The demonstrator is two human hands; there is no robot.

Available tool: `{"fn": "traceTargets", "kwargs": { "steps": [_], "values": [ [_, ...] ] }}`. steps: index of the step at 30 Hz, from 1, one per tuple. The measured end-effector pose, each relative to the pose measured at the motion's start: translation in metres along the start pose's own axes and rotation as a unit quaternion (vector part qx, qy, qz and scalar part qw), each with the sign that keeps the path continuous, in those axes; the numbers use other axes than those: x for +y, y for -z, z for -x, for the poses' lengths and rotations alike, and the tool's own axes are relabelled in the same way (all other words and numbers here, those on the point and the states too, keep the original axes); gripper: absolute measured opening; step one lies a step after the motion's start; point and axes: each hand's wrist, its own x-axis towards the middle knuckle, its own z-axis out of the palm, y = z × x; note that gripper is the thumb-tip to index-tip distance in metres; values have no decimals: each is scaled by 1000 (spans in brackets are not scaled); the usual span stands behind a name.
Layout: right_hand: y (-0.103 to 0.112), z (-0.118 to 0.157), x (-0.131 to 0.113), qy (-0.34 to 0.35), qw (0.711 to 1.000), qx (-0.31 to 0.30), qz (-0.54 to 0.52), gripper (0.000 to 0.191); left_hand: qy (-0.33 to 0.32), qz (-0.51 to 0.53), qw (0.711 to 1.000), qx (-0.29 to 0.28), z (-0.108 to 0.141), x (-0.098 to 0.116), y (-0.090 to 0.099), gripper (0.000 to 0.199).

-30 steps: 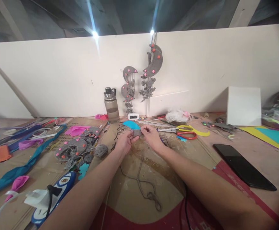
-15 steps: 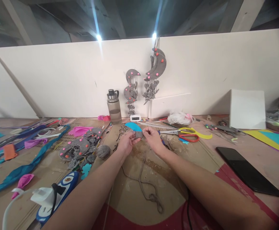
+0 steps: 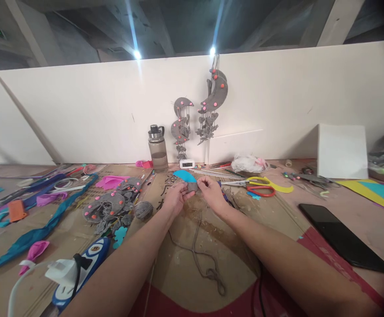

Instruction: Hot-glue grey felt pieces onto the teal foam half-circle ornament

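Observation:
My left hand (image 3: 177, 195) is closed on a small grey piece (image 3: 192, 187), apparently felt, at the middle of the work area. My right hand (image 3: 210, 192) pinches at the right edge of that piece; whatever is between its fingertips is too small to make out. Just beyond my fingers lies a blue rounded piece (image 3: 184, 176), perhaps felt as well. Grey yarn (image 3: 196, 252) trails from below my hands across the cardboard and bunches in a loose tangle. A ball of grey yarn (image 3: 143, 210) sits left of my left wrist.
Scissors with yellow and red handles (image 3: 261, 186) lie right of my hands. A water bottle (image 3: 158, 149) and small clock (image 3: 187, 164) stand by the white board. Grey moon-shaped hangings (image 3: 218, 90) hang there. A phone (image 3: 341, 235) lies right; a power strip (image 3: 94, 253) lies left.
The whole view has shifted slightly downward and to the right. Both hands keep nearly the same pose around the grey piece.

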Motion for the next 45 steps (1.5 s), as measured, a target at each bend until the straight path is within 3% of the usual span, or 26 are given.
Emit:
{"fn": "traceTargets", "kwargs": {
  "steps": [4, 7, 9, 11, 14, 16, 20, 22, 31, 45],
  "values": [
    [3, -2, 2, 6, 999, 43, 24, 18, -47, -27, 998, 13, 1, -3, -5, 26],
    [5, -3, 3, 27, 996, 69, 45, 20, -114, -122, 985, 44, 6, -6, -11, 30],
    [6, -2, 2, 38, 995, 76, 60, 18, -185, -237, 952, 53, 10, -7, -15, 31],
    [6, 0, -1, 52, 993, 72, 77, 15, -249, -350, 901, 62, 13, -9, -16, 33],
    [3, 6, -6, 85, 989, 55, 106, 10, -280, -434, 853, 70, 15, -11, -17, 29],
    [2, 9, -9, 105, 986, 43, 120, 10, -276, -419, 862, 64, 15, -11, -17, 24],
    [0, 11, -10, 128, 984, 13, 125, 12, -219, -316, 922, 37, 16, -11, -20, 23],
    [0, 10, -9, 131, 984, 0, 122, 14, -199, -286, 937, 32, 16, -11, -21, 24],
    [-2, 12, -9, 153, 981, -28, 117, 13, -170, -190, 967, 14, 10, -12, -17, 20],
    [0, 11, -5, 131, 986, -24, 95, 14, -147, -125, 981, -25, 14, -4, -20, 22]
  ]
}}
